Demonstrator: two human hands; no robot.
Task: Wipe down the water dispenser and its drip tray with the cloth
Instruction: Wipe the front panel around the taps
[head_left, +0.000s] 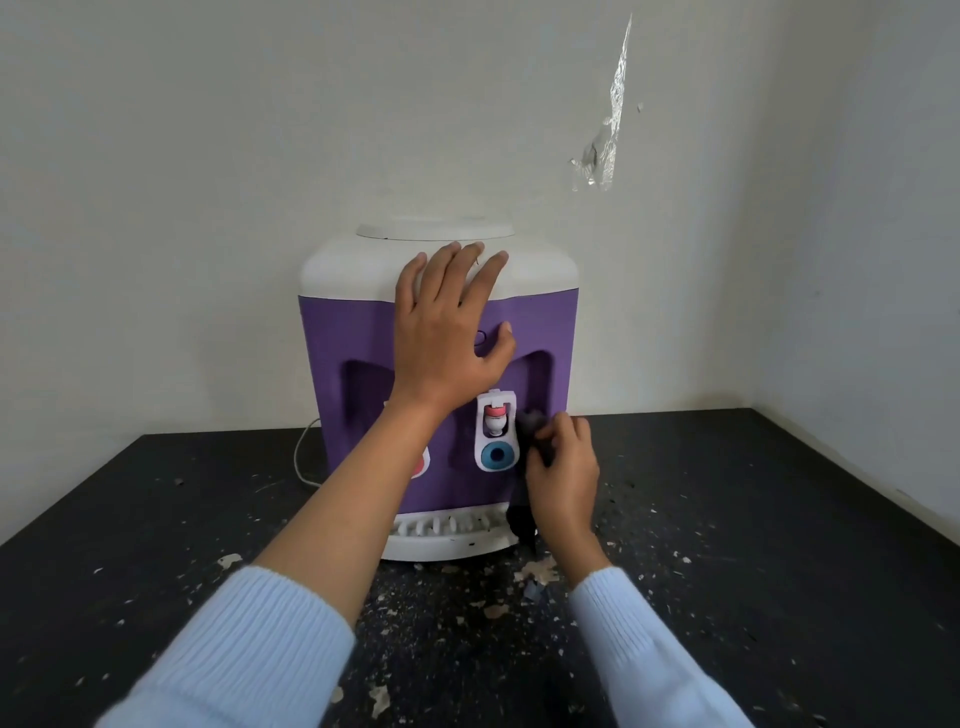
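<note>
Hands are both on the water dispenser (540, 332), a purple-bodied countertop unit with a white top that stands against the wall (208, 156) at the far middle of a black table (753, 519). The left hand (447, 332) lies flat on the upper front, fingers spread and reaching to 12 o'clock over the white shoulder, thumb pointing to 3 o'clock across the purple panel. The right hand (563, 467) grips a dark cloth (530, 428) with curled fingers, pressed into the recess at 3 o'clock of the blue-buttoned tap (497, 436). A tail of the cloth hangs down to 6 o'clock and reaches the right end of the white drip tray (447, 543) at the dispenser's foot. A red-buttoned tap (422, 462) shows only partly behind the left forearm (363, 493). A white cord (298, 457) loops out at 9 o'clock of the unit. Pale flakes (535, 571) litter the tabletop, thickest at 6 o'clock of the tray. Light blue knit sleeves (249, 649) cover the lower arms partway. A strip of crumpled foil (613, 114) sticks to the wall at 1 o'clock of the dispenser.
</note>
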